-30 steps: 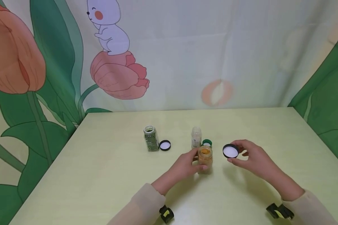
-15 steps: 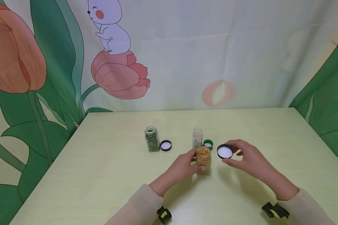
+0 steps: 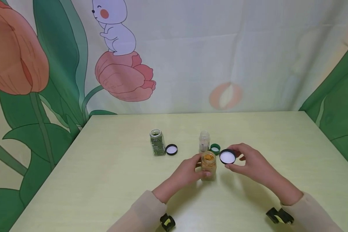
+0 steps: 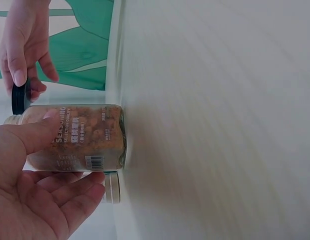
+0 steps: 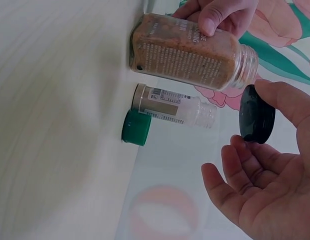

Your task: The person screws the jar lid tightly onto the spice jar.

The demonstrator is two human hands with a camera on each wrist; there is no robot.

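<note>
While left fingers [image 4: 85, 197] grip seasoning jar [image 4: 95, 135], lid [image 5: 257, 116] between right fingers [image 5: 233, 160]

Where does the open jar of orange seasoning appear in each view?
Head: seasoning jar, just right of centre, below mid-height.
Left wrist: seasoning jar, left of centre, around mid-height.
Right wrist: seasoning jar, upper part, slightly right of centre.
Shared landmark: the black lid in the right hand, near the jar's mouth.
</note>
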